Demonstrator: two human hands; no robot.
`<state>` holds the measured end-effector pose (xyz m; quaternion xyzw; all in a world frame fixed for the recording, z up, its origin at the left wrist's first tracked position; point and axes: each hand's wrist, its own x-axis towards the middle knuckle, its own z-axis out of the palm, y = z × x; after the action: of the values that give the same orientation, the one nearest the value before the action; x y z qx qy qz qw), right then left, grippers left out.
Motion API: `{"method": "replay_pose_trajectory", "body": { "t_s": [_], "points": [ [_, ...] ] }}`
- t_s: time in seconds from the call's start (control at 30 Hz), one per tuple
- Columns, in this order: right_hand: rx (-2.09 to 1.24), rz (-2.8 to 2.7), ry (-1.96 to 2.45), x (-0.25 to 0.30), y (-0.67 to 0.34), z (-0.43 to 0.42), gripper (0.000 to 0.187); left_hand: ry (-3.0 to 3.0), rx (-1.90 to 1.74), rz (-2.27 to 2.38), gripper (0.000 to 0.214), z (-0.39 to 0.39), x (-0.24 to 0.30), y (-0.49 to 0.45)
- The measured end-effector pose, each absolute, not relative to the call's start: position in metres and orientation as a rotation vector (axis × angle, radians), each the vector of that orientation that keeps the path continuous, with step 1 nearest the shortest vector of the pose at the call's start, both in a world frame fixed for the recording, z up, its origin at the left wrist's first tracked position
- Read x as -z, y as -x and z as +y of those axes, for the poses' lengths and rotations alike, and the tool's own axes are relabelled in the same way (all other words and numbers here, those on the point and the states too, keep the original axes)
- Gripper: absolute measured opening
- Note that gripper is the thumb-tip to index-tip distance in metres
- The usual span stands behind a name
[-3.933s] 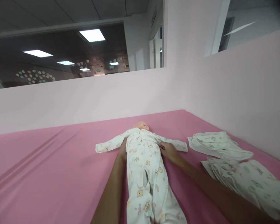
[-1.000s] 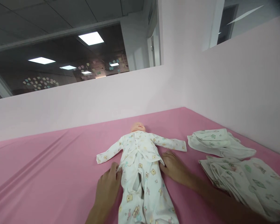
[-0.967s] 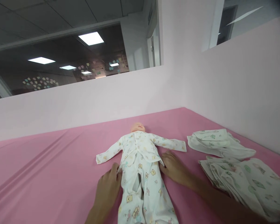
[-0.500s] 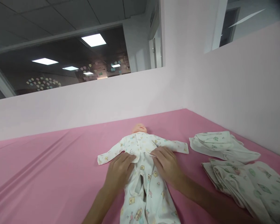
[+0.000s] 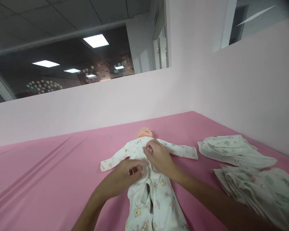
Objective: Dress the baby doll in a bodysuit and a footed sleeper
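Observation:
A baby doll (image 5: 144, 132) lies on its back, head toward the wall, in a white baby shirt (image 5: 136, 146) and white trousers (image 5: 163, 195), both printed with small bears. Its sleeves stretch out to either side. At the doll's waist, my left hand (image 5: 128, 175) is closed, thumb and fingers curled together by the shirt's lower edge; what they pinch is blurred. Higher up, my right hand (image 5: 160, 157) has its fingertips pinched at the front of the shirt. An opening shows at the crotch of the trousers.
Pink sheeting (image 5: 50, 179) covers the surface under the doll. To the right lie a folded white cloth (image 5: 221, 146) with green prints and a stack of folded printed cloths (image 5: 262, 183). Pale walls (image 5: 110, 106) with windows stand behind and to the right.
Both hands have left the sides of the waist and come together over the middle. My right hand has moved up to the shirt front, and my left hand has turned inward.

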<state>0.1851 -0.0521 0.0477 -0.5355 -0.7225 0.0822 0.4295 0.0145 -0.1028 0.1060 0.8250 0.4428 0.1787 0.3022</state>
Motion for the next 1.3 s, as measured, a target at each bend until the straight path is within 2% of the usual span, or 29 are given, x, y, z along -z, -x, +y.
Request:
{"method": "replay_pose_trajectory", "body": {
  "t_s": [0.13, 0.37, 0.67, 0.9, 1.13, 1.3],
  "points": [
    [-0.245, -1.806, 1.72, -0.062, -0.161, -0.003, 0.036, -1.957, -0.786, 1.334, 0.022, -0.053, -0.105, -0.016],
    [-0.25, -1.819, 1.816, -0.06, -0.16, 0.033, 0.026, -1.566, -0.912, 1.436, 0.019, 0.015, -0.068, -0.027],
    [-0.277, -1.782, 1.747, -0.054, -0.179, 0.046, 0.02, -1.872, -0.84, 1.474, 0.029, 0.026, -0.061, -0.027],
    [-0.427, -1.731, 1.485, -0.058, -0.186, 0.042, 0.017, -2.178, -0.928, 1.531, 0.029, 0.03, -0.059, -0.044],
    [-0.684, -1.708, 1.381, -0.046, -0.194, 0.039, 0.016, -2.012, -1.036, 1.403, 0.016, 0.032, -0.047, -0.038],
    [-0.574, -1.666, 1.494, -0.039, -0.201, 0.038, 0.018, -1.745, -1.139, 1.247, 0.019, 0.028, -0.036, -0.027]
  ]
}}
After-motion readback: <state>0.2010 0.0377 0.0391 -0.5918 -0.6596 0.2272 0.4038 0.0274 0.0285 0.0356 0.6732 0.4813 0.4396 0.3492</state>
